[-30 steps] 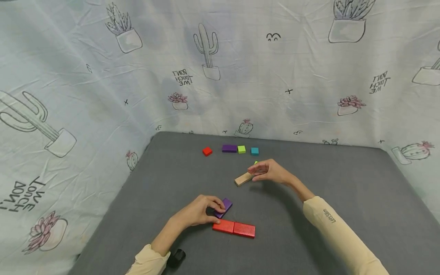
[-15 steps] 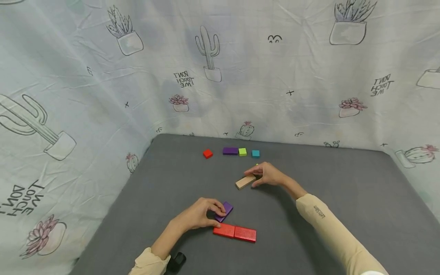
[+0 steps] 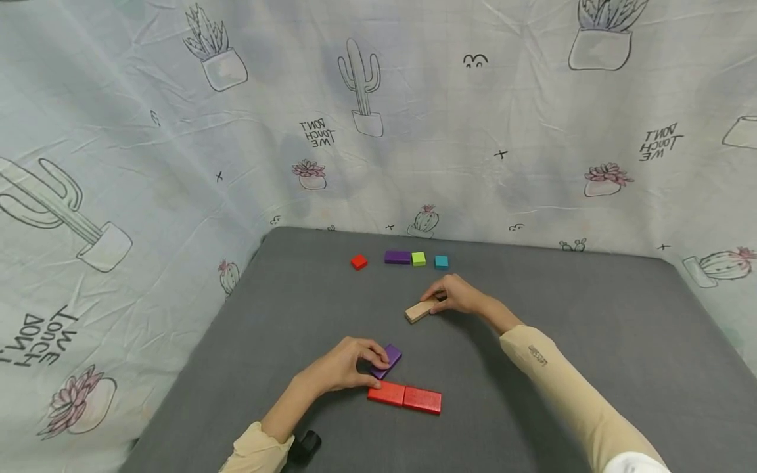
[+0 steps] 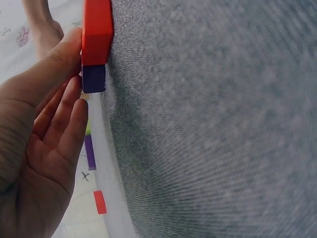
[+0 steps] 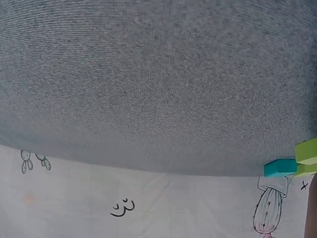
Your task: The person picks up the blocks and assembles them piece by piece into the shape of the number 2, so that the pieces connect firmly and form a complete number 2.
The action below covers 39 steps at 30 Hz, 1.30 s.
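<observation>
My left hand (image 3: 343, 364) rests low over a purple block (image 3: 391, 358) and the left of two red blocks (image 3: 386, 393). Its thumb touches the red block's end, and its fingertips lie on the purple block. The left wrist view shows that thumb against the red block (image 4: 97, 34), with the fingers loosely extended beside the purple block (image 4: 94, 79). Farther off, my right hand (image 3: 461, 295) pinches a plain wooden block (image 3: 418, 310) between thumb and fingers; part of the block is hidden. The second red block (image 3: 422, 399) lies end to end with the first.
At the back lie a small red block (image 3: 359, 262), a purple block (image 3: 397, 257), a lime block (image 3: 418, 259) and a teal block (image 3: 441, 262). Another lime block (image 5: 307, 152) shows in the right wrist view. A patterned cloth (image 3: 414, 98) hangs behind the grey table (image 3: 532, 289).
My right hand has drawn slightly left and its thumb has closed onto the wooden block. The left hand and the blocks by it look unmoved; the head view shifts slightly.
</observation>
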### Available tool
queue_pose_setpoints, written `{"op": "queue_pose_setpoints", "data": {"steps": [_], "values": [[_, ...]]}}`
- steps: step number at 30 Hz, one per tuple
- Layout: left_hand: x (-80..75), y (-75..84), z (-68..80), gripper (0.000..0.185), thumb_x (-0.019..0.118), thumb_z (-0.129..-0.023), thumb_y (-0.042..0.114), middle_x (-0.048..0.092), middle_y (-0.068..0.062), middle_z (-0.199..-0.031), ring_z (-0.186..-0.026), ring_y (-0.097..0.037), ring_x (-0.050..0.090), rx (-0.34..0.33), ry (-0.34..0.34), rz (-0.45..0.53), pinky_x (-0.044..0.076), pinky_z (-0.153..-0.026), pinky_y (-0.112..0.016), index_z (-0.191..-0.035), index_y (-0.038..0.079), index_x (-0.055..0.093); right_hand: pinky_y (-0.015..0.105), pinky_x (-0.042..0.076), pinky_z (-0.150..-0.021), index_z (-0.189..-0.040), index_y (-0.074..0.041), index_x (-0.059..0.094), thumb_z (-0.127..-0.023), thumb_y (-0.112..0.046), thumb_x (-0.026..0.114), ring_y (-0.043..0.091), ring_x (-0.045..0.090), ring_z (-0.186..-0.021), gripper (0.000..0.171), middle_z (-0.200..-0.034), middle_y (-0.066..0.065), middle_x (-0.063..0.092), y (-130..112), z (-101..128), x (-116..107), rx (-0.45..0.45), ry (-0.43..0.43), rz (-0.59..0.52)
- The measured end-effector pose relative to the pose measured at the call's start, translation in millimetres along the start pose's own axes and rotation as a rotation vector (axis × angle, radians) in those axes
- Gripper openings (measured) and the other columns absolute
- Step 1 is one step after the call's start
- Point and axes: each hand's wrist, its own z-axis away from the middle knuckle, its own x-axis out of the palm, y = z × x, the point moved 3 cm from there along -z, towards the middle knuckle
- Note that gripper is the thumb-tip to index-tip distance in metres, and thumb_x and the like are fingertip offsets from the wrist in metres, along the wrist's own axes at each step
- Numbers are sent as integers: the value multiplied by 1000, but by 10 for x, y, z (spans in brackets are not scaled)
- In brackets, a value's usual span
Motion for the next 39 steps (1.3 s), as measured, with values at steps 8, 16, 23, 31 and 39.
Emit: {"op": "queue_pose_setpoints", "data": {"steps": [8, 16, 23, 31, 39], "values": [[-14, 2, 5, 31, 83, -75, 17, 65, 8, -108, -107, -8, 57, -12, 0, -1, 45, -97, -31, -104, 10, 76, 33, 54, -82, -102, -4, 75, -78, -7, 77, 19, 66, -94, 25, -103, 9, 71, -15, -10, -28, -13, 7, 6], [-18, 9, -6, 31, 83, -74, 18, 65, 9, -109, -108, -9, 57, -31, -1, -4, 44, -98, -33, -103, 11, 76, 35, 53, -85, -101, -3, 75, -78, -7, 77, 22, 65, -98, 24, -103, 10, 71, -69, 21, -72, -26, -5, -8], [-11, -10, 4, 30, 83, -74, 17, 65, 11, -108, -107, -9, 57, -39, 0, -1, 45, -97, -33, -102, 12, 77, 35, 52, -87, -103, -3, 74, -78, -7, 76, 25, 65, -100, 25, -105, 11, 71, -124, 32, -67, -50, -30, -19], [-27, -1, 4, 30, 84, -74, 17, 65, 10, -108, -107, -8, 57, -30, 11, 4, 45, -97, -32, -102, 11, 77, 34, 52, -86, -103, -1, 73, -78, -6, 76, 26, 65, -101, 26, -105, 12, 70, -207, 15, -34, -105, -54, -29], [-12, -8, 10, 30, 84, -74, 16, 65, 10, -107, -106, -8, 57, -6, 9, 6, 45, -96, -30, -102, 11, 77, 34, 52, -87, -103, -1, 73, -78, -5, 75, 27, 64, -103, 25, -106, 12, 70, -290, 32, 12, -102, -104, -53]]}}
